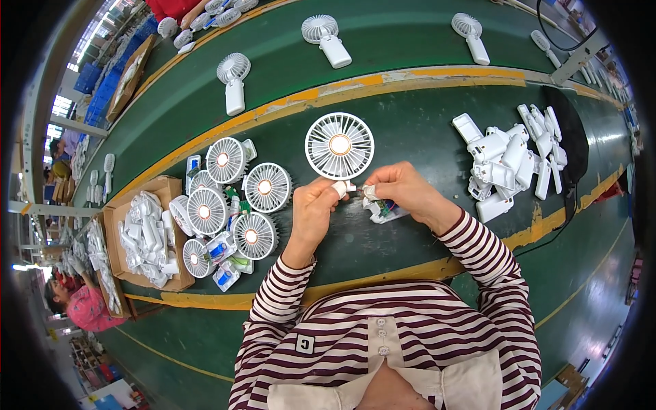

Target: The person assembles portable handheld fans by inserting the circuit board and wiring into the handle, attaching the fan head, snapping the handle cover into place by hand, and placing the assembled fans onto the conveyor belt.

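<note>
A white handheld fan head (pixel 339 145) with an orange-ringed centre lies face up just beyond my hands. Just below its rim, my left hand (pixel 315 210) is closed in a pinch at a small white piece (pixel 352 186); white wrapping covers a fingertip. My right hand (pixel 408 193) also pinches, close to the left fingertips, but what lies between its fingers is too small to make out. Beneath the right fingers sits an open white handle shell (pixel 387 213) with coloured wires and some green inside, partly hidden by that hand.
Several fan heads (pixel 267 187) with exposed boards and blue cells crowd the left. Beside them stands a cardboard box (pixel 182 256) of white parts. White shells (pixel 502 160) are heaped at right. Assembled fans (pixel 234 97) lie on the green belt (pixel 403 51) beyond the yellow edge.
</note>
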The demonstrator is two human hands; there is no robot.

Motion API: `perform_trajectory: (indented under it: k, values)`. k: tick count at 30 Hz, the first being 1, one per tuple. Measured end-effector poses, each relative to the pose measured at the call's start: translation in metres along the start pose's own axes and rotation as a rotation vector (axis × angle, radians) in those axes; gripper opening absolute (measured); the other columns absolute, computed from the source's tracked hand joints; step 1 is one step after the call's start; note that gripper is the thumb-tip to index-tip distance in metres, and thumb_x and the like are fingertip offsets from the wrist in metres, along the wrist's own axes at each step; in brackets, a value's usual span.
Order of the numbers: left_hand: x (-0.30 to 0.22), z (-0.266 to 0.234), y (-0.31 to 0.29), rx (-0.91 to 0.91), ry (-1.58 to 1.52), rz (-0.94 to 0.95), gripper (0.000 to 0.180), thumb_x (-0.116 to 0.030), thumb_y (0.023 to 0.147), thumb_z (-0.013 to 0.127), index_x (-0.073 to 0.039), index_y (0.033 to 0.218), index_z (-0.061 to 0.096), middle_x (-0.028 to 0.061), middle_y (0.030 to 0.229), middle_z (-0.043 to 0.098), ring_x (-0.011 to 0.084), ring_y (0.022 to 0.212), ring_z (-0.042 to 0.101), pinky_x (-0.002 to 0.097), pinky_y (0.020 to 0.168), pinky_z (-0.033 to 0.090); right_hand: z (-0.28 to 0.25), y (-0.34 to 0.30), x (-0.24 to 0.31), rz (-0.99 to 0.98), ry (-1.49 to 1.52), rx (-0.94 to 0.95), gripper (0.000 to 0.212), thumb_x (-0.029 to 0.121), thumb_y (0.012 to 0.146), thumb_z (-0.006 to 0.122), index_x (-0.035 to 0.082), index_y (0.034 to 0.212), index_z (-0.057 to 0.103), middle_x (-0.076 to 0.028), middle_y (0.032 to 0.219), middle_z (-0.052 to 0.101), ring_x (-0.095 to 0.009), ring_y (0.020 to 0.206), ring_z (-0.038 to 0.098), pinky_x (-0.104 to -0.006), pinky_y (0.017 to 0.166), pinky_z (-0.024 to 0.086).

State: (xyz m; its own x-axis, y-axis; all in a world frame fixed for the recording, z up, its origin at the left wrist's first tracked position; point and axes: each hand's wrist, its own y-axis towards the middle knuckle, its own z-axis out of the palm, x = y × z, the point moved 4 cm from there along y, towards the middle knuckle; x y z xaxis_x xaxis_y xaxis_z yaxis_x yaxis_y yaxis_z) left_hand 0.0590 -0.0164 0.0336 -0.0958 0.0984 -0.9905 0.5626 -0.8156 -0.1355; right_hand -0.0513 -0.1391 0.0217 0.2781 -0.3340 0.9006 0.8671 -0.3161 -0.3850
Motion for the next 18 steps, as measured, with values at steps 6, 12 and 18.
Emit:
perform_trajectory:
  k: [6, 12, 18]
  values:
    - [0.006, 0.003, -0.002, -0.045, 0.002, -0.086, 0.020, -0.014, 0.077, 0.054, 0.002, 0.076, 0.065, -0.0014, 0.062, 0.054, 0.0033, 0.054, 0.041, 0.0185, 0.049, 0.032, -0.003, -0.007, 0.016, -0.168, -0.421, -0.129, 0.010, 0.009, 0.069, 0.059, -0.001, 0.071, 0.062, -0.004, 0.056, 0.056, -0.009, 0.052, 0.050, -0.0261, 0.049, 0.040]
    - [0.009, 0.005, -0.001, -0.053, -0.004, -0.089, 0.021, -0.014, 0.078, 0.053, 0.002, 0.075, 0.064, -0.0004, 0.063, 0.055, 0.0039, 0.054, 0.042, 0.0185, 0.049, 0.032, 0.006, -0.008, 0.020, -0.318, -0.510, -0.147, 0.008, 0.004, 0.073, 0.057, -0.003, 0.075, 0.059, -0.003, 0.058, 0.055, -0.006, 0.054, 0.046, -0.0246, 0.049, 0.038]
    - [0.006, 0.000, 0.001, -0.036, -0.092, -0.114, 0.021, -0.010, 0.079, 0.049, 0.004, 0.079, 0.065, 0.0068, 0.067, 0.061, 0.0080, 0.058, 0.050, 0.0194, 0.052, 0.038, 0.005, -0.008, 0.021, -0.289, -0.517, -0.131, 0.007, 0.003, 0.073, 0.057, -0.004, 0.073, 0.058, -0.002, 0.058, 0.053, -0.006, 0.056, 0.045, -0.0233, 0.051, 0.038]
